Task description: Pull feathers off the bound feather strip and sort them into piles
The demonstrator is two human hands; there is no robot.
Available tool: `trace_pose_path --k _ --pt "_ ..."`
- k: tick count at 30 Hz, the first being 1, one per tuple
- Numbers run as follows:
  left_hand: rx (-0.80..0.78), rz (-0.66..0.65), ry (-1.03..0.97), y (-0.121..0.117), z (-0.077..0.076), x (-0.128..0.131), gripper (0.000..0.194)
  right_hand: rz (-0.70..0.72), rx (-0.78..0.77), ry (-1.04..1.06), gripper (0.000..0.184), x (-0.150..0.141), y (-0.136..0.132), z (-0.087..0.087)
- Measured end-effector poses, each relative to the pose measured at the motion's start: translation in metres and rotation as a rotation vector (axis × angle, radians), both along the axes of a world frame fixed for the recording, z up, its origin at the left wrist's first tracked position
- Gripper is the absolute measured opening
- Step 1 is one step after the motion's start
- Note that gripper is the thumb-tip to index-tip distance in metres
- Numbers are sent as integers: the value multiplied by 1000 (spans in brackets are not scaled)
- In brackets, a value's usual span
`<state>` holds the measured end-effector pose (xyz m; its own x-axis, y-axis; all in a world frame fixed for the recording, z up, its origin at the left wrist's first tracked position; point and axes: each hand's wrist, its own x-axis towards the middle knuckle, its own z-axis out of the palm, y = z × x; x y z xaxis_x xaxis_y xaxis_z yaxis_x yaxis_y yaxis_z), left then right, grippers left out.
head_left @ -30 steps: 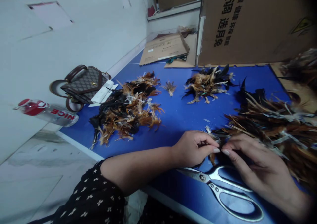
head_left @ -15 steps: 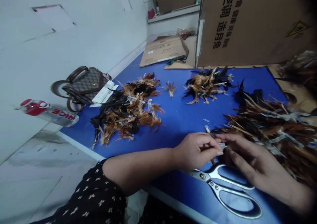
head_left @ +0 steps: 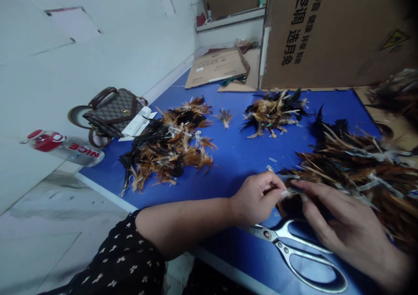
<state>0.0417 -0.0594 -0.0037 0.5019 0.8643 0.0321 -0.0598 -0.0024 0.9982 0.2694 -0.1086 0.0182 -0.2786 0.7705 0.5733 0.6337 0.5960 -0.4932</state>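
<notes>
My left hand (head_left: 257, 198) is curled, its thumb and fingertips pinching the end of a feather bundle (head_left: 290, 201) on the blue table (head_left: 238, 155). My right hand (head_left: 342, 229) lies over the same dark bundle, fingers pressed on it where it joins a big strip of brown and black feathers (head_left: 359, 169). Large steel scissors (head_left: 300, 253) lie on the table just under both hands, touched by neither hand.
A heap of cut feathers (head_left: 170, 145) lies to the left, a smaller heap (head_left: 274, 110) farther back, one small tuft (head_left: 224, 115) between them. A handbag (head_left: 109, 112) and a bottle (head_left: 65, 147) sit at the table's left edge. Cardboard boxes (head_left: 326, 29) stand behind.
Both hands stay at the bundle's end; the fingers have shifted slightly on it and the right hand has slid a little lower and flatter. The scissors have not moved.
</notes>
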Motion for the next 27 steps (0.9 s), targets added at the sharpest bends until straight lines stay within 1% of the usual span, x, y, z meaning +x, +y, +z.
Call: trace_pose_path --k 2,3,6,9,11,15,17,20,22,23,25,27 --pt "7 5 38 -1 -3 0 18 43 71 -66 39 -1 -2 0" --pt "17 4 56 -1 -5 0 19 60 83 -89 42 -1 -3 -1" --pt "39 16 96 -1 -7 -1 20 80 62 -110 47 1 -6 -2" --pt "4 53 106 0 -6 0 19 57 16 -122 41 3 -5 -1" --pt "-37 69 75 0 -5 1 19 40 -22 -131 36 4 -3 0" --pt "-115 19 28 1 -2 2 20 10 -66 -164 28 3 1 3" --pt "-140 -3 58 1 -1 2 18 -11 -94 -176 28 2 1 2" --pt "-131 -22 107 1 -1 0 19 -15 -148 -184 34 2 0 -4" --pt "-59 -18 123 1 -1 -1 17 1 -154 -192 28 3 0 -8" --pt "11 -2 135 1 0 -2 16 14 -148 -194 23 3 0 -10" --pt "203 38 176 2 2 -3 15 47 -131 -192 15 2 1 -12" --pt "384 46 207 4 4 -4 14 63 -110 -178 14 1 1 -12"
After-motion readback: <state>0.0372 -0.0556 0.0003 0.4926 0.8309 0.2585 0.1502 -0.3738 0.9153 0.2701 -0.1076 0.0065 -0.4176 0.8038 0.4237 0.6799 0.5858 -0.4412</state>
